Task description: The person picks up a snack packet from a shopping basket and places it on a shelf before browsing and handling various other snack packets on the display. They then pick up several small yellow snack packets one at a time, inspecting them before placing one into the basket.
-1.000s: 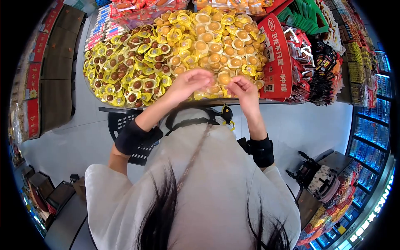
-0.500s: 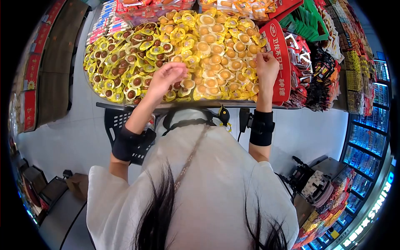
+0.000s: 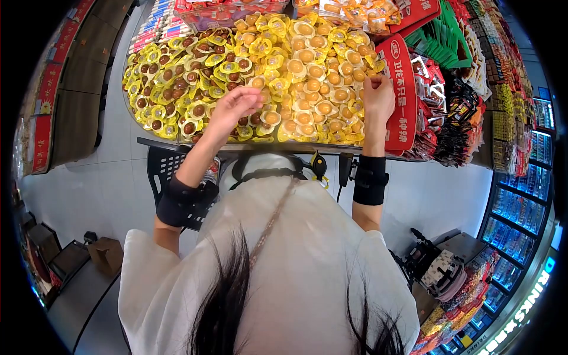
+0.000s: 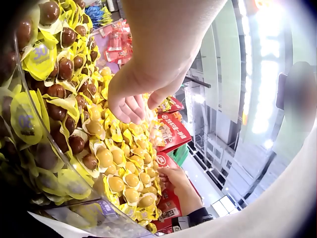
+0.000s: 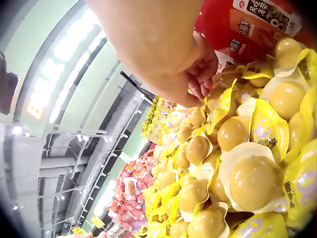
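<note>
Wrapped golden eggs (image 3: 305, 86) in clear and yellow packs fill the right half of a display bin, and wrapped brown eggs (image 3: 171, 83) fill the left half. My left hand (image 3: 236, 107) hovers over the line between the two kinds, its fingers loosely bent with nothing between them; the left wrist view shows this hand (image 4: 133, 96) above the packs. At the bin's right side, my right hand (image 3: 378, 100) has its fingers curled down among the golden packs. In the right wrist view its fingertips (image 5: 203, 82) meet a yellow wrapper (image 5: 221, 106); I cannot tell whether they pinch it.
A red cardboard panel (image 3: 395, 89) with white lettering borders the bin on the right, with snack packets (image 3: 461, 97) beyond it. Clear boxes of orange-wrapped snacks (image 3: 355, 15) stand behind. A black basket (image 3: 163, 171) sits below the bin's front edge, at left.
My right hand has moved from the middle front of the golden eggs to the bin's right edge, then stayed there. My left hand has shifted left, away from the golden eggs' middle.
</note>
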A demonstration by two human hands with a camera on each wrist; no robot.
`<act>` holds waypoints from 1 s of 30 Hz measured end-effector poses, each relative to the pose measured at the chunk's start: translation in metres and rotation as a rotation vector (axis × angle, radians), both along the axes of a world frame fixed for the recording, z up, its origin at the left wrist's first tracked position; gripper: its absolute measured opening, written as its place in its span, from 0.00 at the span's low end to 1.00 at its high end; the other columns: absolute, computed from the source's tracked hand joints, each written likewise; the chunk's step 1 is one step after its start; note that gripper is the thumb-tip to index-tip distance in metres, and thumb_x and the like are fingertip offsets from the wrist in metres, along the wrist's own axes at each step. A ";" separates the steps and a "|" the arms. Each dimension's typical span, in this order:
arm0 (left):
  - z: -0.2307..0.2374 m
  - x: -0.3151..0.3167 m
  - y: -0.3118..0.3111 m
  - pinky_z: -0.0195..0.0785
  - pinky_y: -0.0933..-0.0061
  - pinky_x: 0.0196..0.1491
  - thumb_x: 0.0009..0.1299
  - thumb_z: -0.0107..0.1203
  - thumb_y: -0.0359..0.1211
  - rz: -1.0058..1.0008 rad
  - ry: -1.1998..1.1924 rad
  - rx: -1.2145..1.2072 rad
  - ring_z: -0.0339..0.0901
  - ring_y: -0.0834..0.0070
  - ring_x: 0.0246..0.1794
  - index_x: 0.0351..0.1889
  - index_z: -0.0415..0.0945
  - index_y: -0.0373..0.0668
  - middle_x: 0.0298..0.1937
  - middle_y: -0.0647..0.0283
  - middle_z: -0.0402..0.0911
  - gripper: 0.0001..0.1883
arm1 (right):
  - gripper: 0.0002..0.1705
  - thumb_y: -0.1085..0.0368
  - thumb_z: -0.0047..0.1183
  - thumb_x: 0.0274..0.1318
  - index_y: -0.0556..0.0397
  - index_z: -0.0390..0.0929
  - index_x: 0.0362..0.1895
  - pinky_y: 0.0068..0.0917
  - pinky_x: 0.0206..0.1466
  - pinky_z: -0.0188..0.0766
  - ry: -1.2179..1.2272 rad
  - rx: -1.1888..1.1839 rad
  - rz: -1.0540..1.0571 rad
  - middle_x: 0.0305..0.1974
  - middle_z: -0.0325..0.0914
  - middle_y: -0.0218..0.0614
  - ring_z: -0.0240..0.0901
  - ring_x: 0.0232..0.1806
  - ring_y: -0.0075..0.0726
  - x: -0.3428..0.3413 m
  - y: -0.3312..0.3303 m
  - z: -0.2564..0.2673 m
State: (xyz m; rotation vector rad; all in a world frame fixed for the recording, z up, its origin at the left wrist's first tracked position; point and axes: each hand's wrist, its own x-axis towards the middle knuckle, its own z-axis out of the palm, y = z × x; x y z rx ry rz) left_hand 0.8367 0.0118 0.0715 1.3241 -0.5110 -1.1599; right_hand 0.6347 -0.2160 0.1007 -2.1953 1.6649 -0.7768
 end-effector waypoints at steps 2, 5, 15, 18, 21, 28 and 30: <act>0.002 -0.002 -0.002 0.66 0.77 0.48 0.66 0.50 0.36 -0.004 0.004 -0.010 0.74 0.77 0.43 0.46 0.71 0.41 0.43 0.64 0.76 0.13 | 0.11 0.59 0.53 0.46 0.53 0.73 0.30 0.37 0.34 0.67 -0.011 -0.014 0.015 0.26 0.76 0.36 0.73 0.31 0.43 -0.001 -0.001 0.000; 0.003 -0.001 -0.007 0.65 0.77 0.48 0.66 0.50 0.36 0.000 -0.028 -0.041 0.74 0.78 0.43 0.46 0.71 0.41 0.43 0.64 0.76 0.13 | 0.11 0.62 0.53 0.49 0.56 0.72 0.32 0.31 0.32 0.67 -0.177 -0.046 0.043 0.25 0.74 0.34 0.72 0.27 0.35 -0.004 -0.002 0.007; 0.026 0.066 -0.116 0.66 0.68 0.47 0.58 0.51 0.29 0.044 -1.701 -0.268 0.69 0.66 0.47 0.42 0.71 0.41 0.42 0.61 0.73 0.13 | 0.08 0.71 0.48 0.54 0.60 0.70 0.39 0.13 0.31 0.60 -0.682 0.178 0.375 0.29 0.69 0.27 0.62 0.29 0.16 -0.022 0.047 -0.006; 0.009 0.075 -0.139 0.66 0.67 0.47 0.57 0.50 0.28 -0.005 -1.895 -0.223 0.68 0.65 0.48 0.42 0.70 0.42 0.43 0.61 0.72 0.14 | 0.08 0.71 0.47 0.55 0.59 0.70 0.40 0.11 0.32 0.59 -0.628 0.243 0.316 0.31 0.68 0.26 0.61 0.29 0.14 -0.032 0.058 -0.004; 0.000 0.073 -0.145 0.66 0.67 0.46 0.56 0.50 0.28 -0.041 -1.963 -0.173 0.68 0.63 0.48 0.41 0.70 0.42 0.42 0.61 0.73 0.13 | 0.08 0.72 0.46 0.56 0.59 0.69 0.41 0.11 0.31 0.61 -0.654 0.266 0.308 0.32 0.69 0.28 0.62 0.28 0.14 -0.044 0.057 -0.013; 0.014 0.077 -0.135 0.68 0.66 0.44 0.62 0.51 0.34 -0.124 -1.828 -0.103 0.73 0.63 0.42 0.46 0.71 0.44 0.40 0.60 0.75 0.14 | 0.09 0.72 0.45 0.57 0.61 0.68 0.41 0.11 0.30 0.62 -0.749 0.204 0.373 0.32 0.69 0.29 0.63 0.27 0.15 -0.051 0.052 -0.022; 0.009 0.081 -0.135 0.69 0.67 0.43 0.64 0.50 0.36 -0.044 -1.716 -0.094 0.74 0.64 0.40 0.47 0.71 0.44 0.40 0.61 0.76 0.14 | 0.09 0.72 0.45 0.57 0.61 0.68 0.41 0.11 0.30 0.62 -0.760 0.211 0.376 0.32 0.69 0.29 0.63 0.27 0.15 -0.051 0.052 -0.022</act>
